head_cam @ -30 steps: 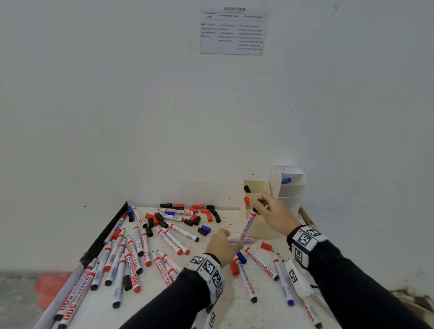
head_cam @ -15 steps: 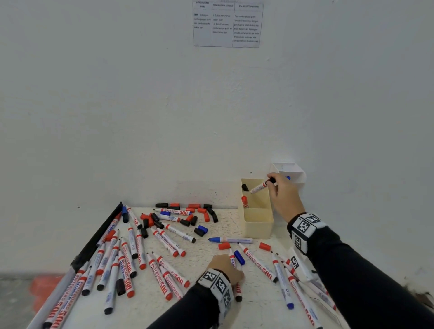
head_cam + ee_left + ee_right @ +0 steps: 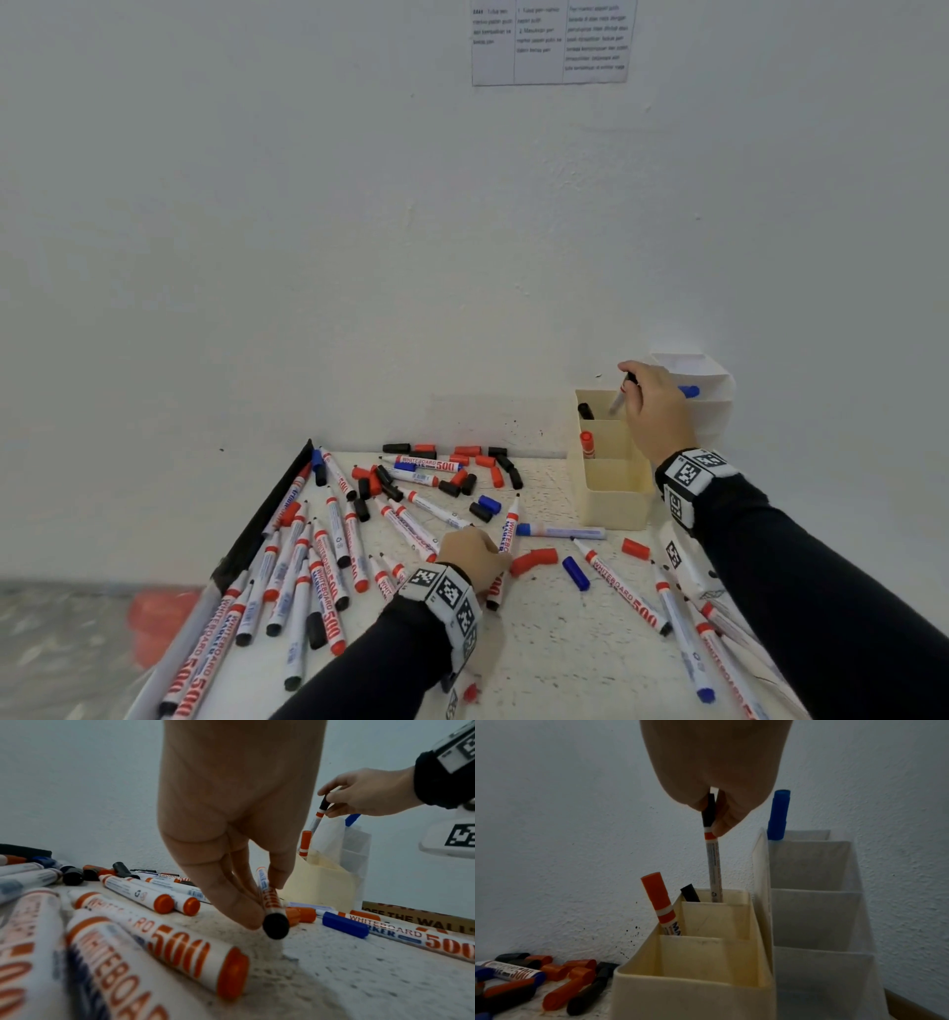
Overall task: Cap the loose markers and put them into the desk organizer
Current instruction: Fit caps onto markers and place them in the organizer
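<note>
Cream plastic walls of the desk organizer [image 3: 693, 981] frame the capped black marker [image 3: 712, 850] that our right hand [image 3: 655, 406] pinches by its cap, lower end already inside the rear compartment beside another black-capped marker [image 3: 690, 893]. Our left hand [image 3: 475, 557], low over the table [image 3: 565, 658], closes thumb and fingertips around an uncapped marker [image 3: 270, 896] with a black end plug, its rear end just off the surface.

What could go wrong: we judge that letting go too early could tip the descending marker against the rim or the neighbouring black cap and out onto the table, since it is held only by the cap. A cap not pressed home could also slip off the barrel under that hold. On the left, the bare nib points toward the loose caps [image 3: 462, 480], and a careless swing could smear ink.

The right wrist view shows what the head view cannot: the barrel passing behind the divider, the red-capped marker [image 3: 659, 902] leaning in the middle compartment, and the front compartment with nothing showing in it. Only the left wrist view shows the fingertips clasping the barrel. The head view alone gives the spread of loose markers [image 3: 318, 565] on the table; the blue-capped marker [image 3: 779, 815] appears to stand in the white organizer [image 3: 816, 902] behind, though its base is hidden.
</note>
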Tool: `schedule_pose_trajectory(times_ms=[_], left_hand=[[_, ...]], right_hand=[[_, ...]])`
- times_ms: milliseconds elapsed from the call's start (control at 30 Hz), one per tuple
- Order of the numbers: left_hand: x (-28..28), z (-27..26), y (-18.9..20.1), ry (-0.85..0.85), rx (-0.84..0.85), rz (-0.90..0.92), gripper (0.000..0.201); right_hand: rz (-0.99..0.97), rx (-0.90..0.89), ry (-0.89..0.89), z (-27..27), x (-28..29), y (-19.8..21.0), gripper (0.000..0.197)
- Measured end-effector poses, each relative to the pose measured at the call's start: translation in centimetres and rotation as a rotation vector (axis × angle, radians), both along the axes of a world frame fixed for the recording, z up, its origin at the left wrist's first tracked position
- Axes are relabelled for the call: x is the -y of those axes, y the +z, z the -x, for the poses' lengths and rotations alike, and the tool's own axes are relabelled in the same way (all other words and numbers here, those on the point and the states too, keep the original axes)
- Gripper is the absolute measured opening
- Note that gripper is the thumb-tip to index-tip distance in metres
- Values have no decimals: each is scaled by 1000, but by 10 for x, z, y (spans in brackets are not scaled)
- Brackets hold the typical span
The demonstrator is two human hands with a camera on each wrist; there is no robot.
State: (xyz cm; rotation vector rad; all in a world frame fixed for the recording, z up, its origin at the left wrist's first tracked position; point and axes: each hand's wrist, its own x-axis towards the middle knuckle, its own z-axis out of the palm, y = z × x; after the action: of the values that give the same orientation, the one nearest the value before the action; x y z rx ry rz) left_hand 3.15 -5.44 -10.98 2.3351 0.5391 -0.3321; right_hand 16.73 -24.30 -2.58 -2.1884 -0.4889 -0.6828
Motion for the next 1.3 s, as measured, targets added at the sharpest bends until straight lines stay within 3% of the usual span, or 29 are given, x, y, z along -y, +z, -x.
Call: schedule_pose_trajectory(times_ms=[233, 467, 567, 700, 800, 933, 1033, 1200, 1300], left_hand=[[-22, -5, -2, 111, 73, 121, 19], [-40, -6, -4, 153, 121, 157, 28], [-42, -5, -2, 163, 159, 146, 32], [-47, -3, 2, 202, 231, 102, 31], [-56, -1, 8, 223, 256, 72, 28], [-71, 6, 13, 250, 246, 92, 29], [-81, 13, 14, 253, 246, 85, 30], [-93, 21, 13, 238, 237, 83, 25], [-98, 24, 12, 241, 214, 67, 25]], right_hand=[[22, -138, -29, -22, -16, -17, 14], [264, -505, -56, -23, -20, -32, 37], [256, -460, -60, -20, -20, -31, 35], [162, -148, -83, -4, -33, -19, 21], [100, -187, 114, 20, -56, -6, 16], [391, -473, 331, 37, -92, -18, 23], [603, -621, 368, 46, -115, -44, 32], [746, -611, 319, 59, -128, -75, 41], [814, -531, 276, 60, -131, -85, 35]])
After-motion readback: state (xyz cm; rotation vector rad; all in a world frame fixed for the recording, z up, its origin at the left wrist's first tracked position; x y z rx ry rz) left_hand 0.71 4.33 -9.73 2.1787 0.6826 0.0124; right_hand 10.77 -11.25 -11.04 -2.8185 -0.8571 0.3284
